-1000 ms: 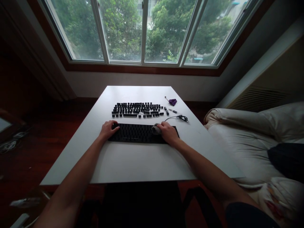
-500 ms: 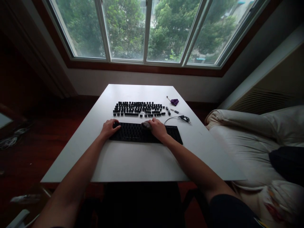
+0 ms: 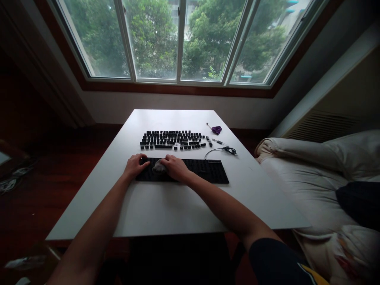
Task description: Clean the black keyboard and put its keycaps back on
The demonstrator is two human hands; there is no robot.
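A black keyboard base (image 3: 204,171) with its keycaps off lies on the white table (image 3: 166,206). My left hand (image 3: 135,165) rests on its left end, fingers curled over the edge. My right hand (image 3: 175,168) is closed on a small grey cloth (image 3: 159,168) pressed onto the left part of the keyboard, close to my left hand. Behind the keyboard, several loose black keycaps (image 3: 170,139) lie in rows.
A purple object (image 3: 216,129) on a thin stick, a small dark tool (image 3: 209,141) and a coiled black cable (image 3: 228,150) lie at the table's back right. White bedding (image 3: 308,174) is close on the right. Windows (image 3: 178,39) stand behind the table.
My right hand has slid the grey cloth leftward along the keyboard, from its right end to near my left hand. My left hand has stayed on the left end.
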